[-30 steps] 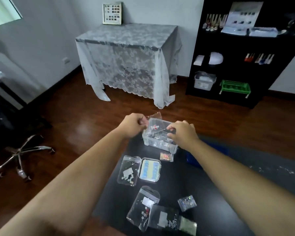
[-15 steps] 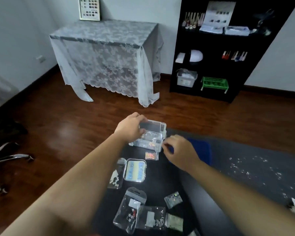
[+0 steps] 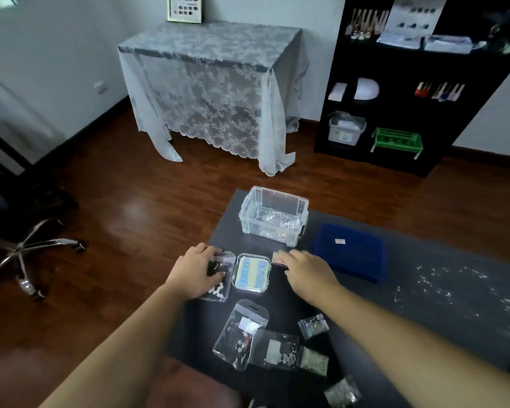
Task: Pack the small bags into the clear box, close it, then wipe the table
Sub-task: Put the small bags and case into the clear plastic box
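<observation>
The clear box [image 3: 273, 219] stands open at the far end of the dark table [image 3: 424, 304], with a few small bags inside. My left hand [image 3: 195, 272] is closed over a clear bag of white beads [image 3: 218, 291] that lies at the table's left edge. My right hand [image 3: 306, 272] lies flat, its fingertips on a small orange-tinted bag [image 3: 277, 257] just in front of the box. Between my hands sits a small clear case with blue and yellow contents [image 3: 251, 272]. More small bags lie nearer me: [image 3: 242, 334], [image 3: 277, 348], [image 3: 312, 325].
A blue flat pad with a white label [image 3: 351, 251] lies right of the box. White specks [image 3: 454, 287] are scattered over the table's right side. Beyond are wooden floor, a lace-covered table [image 3: 206, 83], a black shelf unit [image 3: 409, 92] and a chair base [image 3: 27, 254].
Both hands have left the clear box and come back toward me. The left now covers the bead bag, the right reaches the small orange bag. The camera view has shifted.
</observation>
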`<state>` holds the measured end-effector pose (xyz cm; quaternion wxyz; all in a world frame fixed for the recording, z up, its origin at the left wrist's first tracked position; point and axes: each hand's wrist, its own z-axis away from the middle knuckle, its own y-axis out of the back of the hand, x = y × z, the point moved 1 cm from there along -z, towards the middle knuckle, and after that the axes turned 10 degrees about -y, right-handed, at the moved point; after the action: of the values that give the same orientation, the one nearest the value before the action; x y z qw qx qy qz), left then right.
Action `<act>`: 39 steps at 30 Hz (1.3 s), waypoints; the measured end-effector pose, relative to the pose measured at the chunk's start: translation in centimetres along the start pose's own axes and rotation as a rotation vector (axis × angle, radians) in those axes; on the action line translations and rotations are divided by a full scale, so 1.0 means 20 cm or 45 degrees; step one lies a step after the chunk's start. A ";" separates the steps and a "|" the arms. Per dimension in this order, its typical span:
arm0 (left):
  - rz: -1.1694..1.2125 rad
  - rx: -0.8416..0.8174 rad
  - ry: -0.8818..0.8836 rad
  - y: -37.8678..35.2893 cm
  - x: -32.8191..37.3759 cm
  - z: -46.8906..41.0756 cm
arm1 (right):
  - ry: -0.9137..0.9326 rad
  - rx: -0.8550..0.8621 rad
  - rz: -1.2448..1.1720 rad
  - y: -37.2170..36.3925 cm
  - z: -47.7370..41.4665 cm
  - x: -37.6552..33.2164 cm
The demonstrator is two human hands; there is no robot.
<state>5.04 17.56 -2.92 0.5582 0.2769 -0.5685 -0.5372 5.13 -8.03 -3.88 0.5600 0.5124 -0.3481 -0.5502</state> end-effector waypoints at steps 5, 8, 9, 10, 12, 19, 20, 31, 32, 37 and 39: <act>-0.026 -0.034 0.003 -0.04 -0.01 0.03 | -0.212 0.050 -0.126 -0.02 0.05 0.03; 0.071 -0.047 0.079 -0.05 0.00 0.01 | -0.291 0.099 -0.191 0.00 0.08 0.04; 0.142 -0.042 0.116 -0.04 0.00 0.00 | -0.319 0.096 -0.210 0.01 0.08 0.04; 0.209 -0.030 0.152 -0.04 0.01 -0.01 | -0.349 0.078 -0.227 0.01 0.08 0.04; 0.298 0.009 0.198 -0.04 0.02 -0.02 | -0.383 0.016 -0.221 0.02 0.09 0.05; 0.620 0.209 0.298 -0.03 -0.02 -0.03 | -0.264 -0.201 -0.742 0.15 0.07 0.08; 0.705 0.208 0.315 -0.03 -0.02 -0.03 | -0.225 -0.203 -0.762 0.20 0.04 0.08; 1.187 0.275 0.307 0.14 -0.07 -0.02 | -0.271 0.262 -0.816 0.55 -0.37 -0.04; 1.203 0.273 0.292 0.15 -0.08 -0.02 | -0.291 0.223 -0.802 0.53 -0.39 -0.05; 1.309 0.294 0.210 0.23 -0.06 -0.06 | -0.357 0.177 -0.699 0.44 -0.40 -0.05; 1.338 0.307 0.183 0.28 -0.01 -0.12 | -0.349 0.215 -0.672 0.43 -0.37 -0.03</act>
<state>8.87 18.62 1.64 0.7534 0.0536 -0.6483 -0.0962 14.34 -7.21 2.66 0.3011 0.5508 -0.3197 -0.7097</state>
